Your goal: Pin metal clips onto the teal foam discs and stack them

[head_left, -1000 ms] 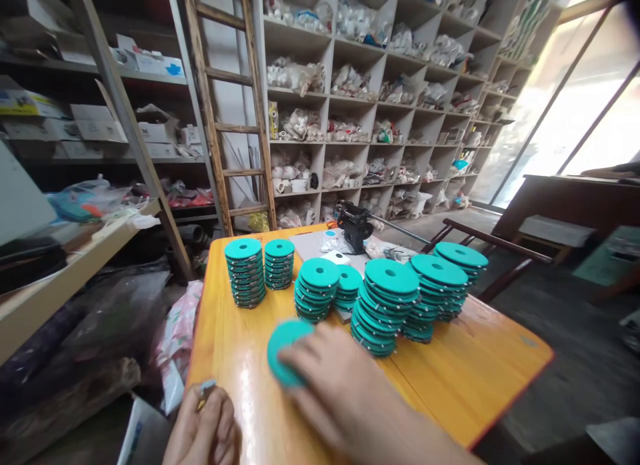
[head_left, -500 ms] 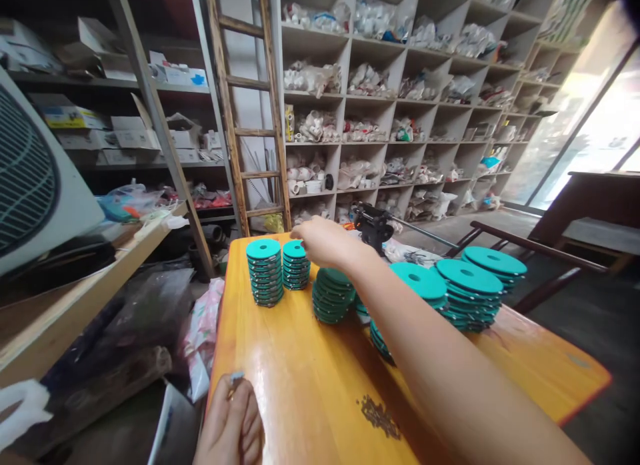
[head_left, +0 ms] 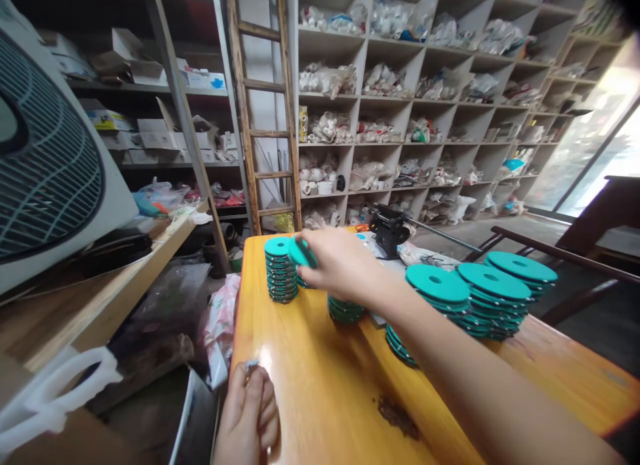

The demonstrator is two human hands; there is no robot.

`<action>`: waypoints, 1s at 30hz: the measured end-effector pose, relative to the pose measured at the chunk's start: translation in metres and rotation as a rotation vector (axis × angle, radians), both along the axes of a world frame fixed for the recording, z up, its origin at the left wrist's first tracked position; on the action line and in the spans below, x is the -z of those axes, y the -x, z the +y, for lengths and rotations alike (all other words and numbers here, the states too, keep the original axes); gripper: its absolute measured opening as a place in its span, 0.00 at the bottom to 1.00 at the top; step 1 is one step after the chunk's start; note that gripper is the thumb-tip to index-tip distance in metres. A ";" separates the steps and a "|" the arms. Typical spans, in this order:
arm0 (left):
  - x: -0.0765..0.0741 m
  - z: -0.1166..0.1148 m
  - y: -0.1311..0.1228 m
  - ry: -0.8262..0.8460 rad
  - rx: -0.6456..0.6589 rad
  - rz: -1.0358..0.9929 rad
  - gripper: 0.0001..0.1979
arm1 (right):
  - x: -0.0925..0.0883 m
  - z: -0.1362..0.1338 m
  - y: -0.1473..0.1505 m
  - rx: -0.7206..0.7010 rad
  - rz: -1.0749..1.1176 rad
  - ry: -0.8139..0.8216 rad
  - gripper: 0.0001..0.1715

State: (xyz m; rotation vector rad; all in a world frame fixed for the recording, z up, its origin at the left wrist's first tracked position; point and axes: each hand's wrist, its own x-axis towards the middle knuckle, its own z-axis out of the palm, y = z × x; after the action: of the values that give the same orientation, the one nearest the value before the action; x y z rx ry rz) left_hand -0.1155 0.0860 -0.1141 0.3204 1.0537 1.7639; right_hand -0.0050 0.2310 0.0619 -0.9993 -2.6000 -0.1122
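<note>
My right hand [head_left: 333, 262] reaches across the table and pinches a green disc [head_left: 301, 253], held tilted above a short stack that my fingers partly hide. Just to the left rises a stack of green discs [head_left: 281, 272] with centre holes and small pins around their edges. Another stack [head_left: 345, 309] is partly covered by my right hand. Near the table's front left edge my left hand [head_left: 253, 408] is closed, with a small pale blue tip [head_left: 251, 364] showing above the fingers; what it belongs to is hidden.
More green stacks [head_left: 493, 298] stand at the right, behind my forearm. Small dark pieces [head_left: 397, 417] lie in a pile on the yellow table [head_left: 310, 385]. A black clamp-like device [head_left: 389, 232] with a rod sits at the far edge. Shelves and a wooden ladder [head_left: 265, 132] stand behind.
My right hand has lifted a green disc, now tilted, off the short stack. My left hand keeps its closed grip. The whole view has shifted somewhat, moving things rightward.
</note>
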 end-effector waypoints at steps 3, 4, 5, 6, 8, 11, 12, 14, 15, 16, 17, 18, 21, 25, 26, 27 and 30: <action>-0.007 -0.003 -0.003 -0.035 -0.042 0.016 0.25 | 0.038 -0.052 -0.024 -0.189 0.105 0.121 0.25; -0.009 -0.004 -0.005 -0.043 -0.055 0.022 0.25 | 0.054 -0.065 -0.030 -0.227 0.238 0.245 0.25; -0.010 -0.005 -0.006 -0.045 -0.057 0.037 0.25 | 0.070 -0.076 -0.035 -0.220 0.336 0.343 0.24; -0.011 -0.006 -0.007 -0.043 -0.047 0.062 0.24 | 0.084 -0.083 -0.039 -0.188 0.395 0.419 0.23; -0.011 -0.008 -0.010 -0.032 -0.005 0.130 0.21 | 0.107 -0.091 -0.044 -0.130 0.465 0.523 0.22; -0.008 -0.010 -0.011 0.021 0.065 0.221 0.20 | 0.126 -0.094 -0.048 -0.106 0.481 0.537 0.23; -0.008 -0.010 -0.011 0.044 0.061 0.240 0.21 | 0.129 -0.094 -0.049 -0.118 0.475 0.523 0.24; -0.007 -0.009 -0.009 0.059 0.040 0.276 0.23 | 0.132 -0.094 -0.051 -0.169 0.441 0.481 0.26; -0.007 -0.008 -0.008 0.053 0.034 0.287 0.23 | 0.133 -0.095 -0.052 -0.202 0.412 0.454 0.26; -0.007 -0.007 -0.007 0.047 0.033 0.302 0.24 | 0.134 -0.095 -0.053 -0.235 0.376 0.422 0.25; -0.007 -0.006 -0.006 0.043 0.035 0.336 0.23 | 0.135 -0.095 -0.054 -0.265 0.338 0.389 0.22; -0.007 -0.006 -0.004 0.044 0.037 0.384 0.21 | 0.137 -0.096 -0.055 -0.290 0.303 0.353 0.19; -0.008 -0.006 -0.002 0.056 0.033 0.548 0.16 | 0.144 -0.098 -0.056 -0.314 0.259 0.306 0.18; -0.012 -0.008 -0.002 0.042 0.051 0.626 0.14 | 0.157 -0.102 -0.051 -0.244 0.386 0.427 0.28; -0.013 -0.008 -0.002 0.046 0.056 0.639 0.14 | 0.158 -0.103 -0.050 -0.216 0.426 0.477 0.30; -0.014 -0.008 -0.003 0.054 0.053 0.649 0.14 | 0.159 -0.103 -0.050 -0.196 0.451 0.528 0.31; -0.012 -0.008 -0.002 0.108 -0.010 0.653 0.15 | 0.151 -0.101 -0.055 -0.232 0.429 0.590 0.32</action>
State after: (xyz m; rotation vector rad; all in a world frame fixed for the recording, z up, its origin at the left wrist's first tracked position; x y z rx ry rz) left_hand -0.1140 0.0785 -0.1018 0.8612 1.5990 1.6333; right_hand 0.0499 0.1301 -0.0892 -0.7661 -2.3481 0.8714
